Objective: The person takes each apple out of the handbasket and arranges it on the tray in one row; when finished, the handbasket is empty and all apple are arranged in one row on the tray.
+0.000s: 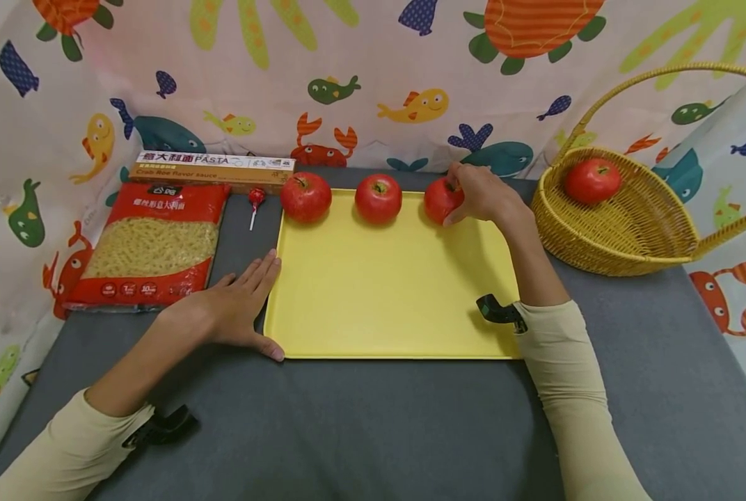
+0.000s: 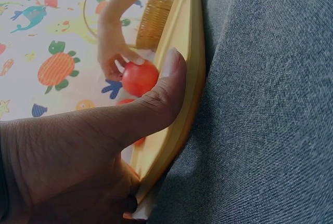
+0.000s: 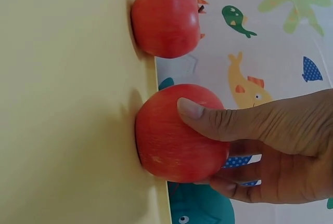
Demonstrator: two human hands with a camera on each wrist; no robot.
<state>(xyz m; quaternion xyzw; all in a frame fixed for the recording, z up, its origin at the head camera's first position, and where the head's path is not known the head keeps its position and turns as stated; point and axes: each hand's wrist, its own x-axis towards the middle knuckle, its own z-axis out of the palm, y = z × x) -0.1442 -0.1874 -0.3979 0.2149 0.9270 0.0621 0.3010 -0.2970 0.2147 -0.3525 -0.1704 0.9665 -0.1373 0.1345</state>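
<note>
Three red apples stand in a row along the far edge of a yellow tray (image 1: 385, 292). My right hand (image 1: 482, 195) grips the rightmost apple (image 3: 179, 135), thumb on the near side and fingers curled behind it; the apple sits on the tray. To its left are the middle apple (image 1: 378, 200) and the left apple (image 1: 306, 197), which is at the tray's far left corner. My left hand (image 1: 232, 306) lies with straight fingers along the tray's left edge, its thumb (image 2: 166, 86) at the near left corner.
A yellow wicker basket (image 1: 617, 236) with one apple (image 1: 593, 181) in it stands at the right. At the left lie a red pasta bag (image 1: 150, 243), a pasta box (image 1: 213, 170) and a red lollipop (image 1: 257, 197). A patterned cloth (image 1: 360, 56) hangs behind the grey table.
</note>
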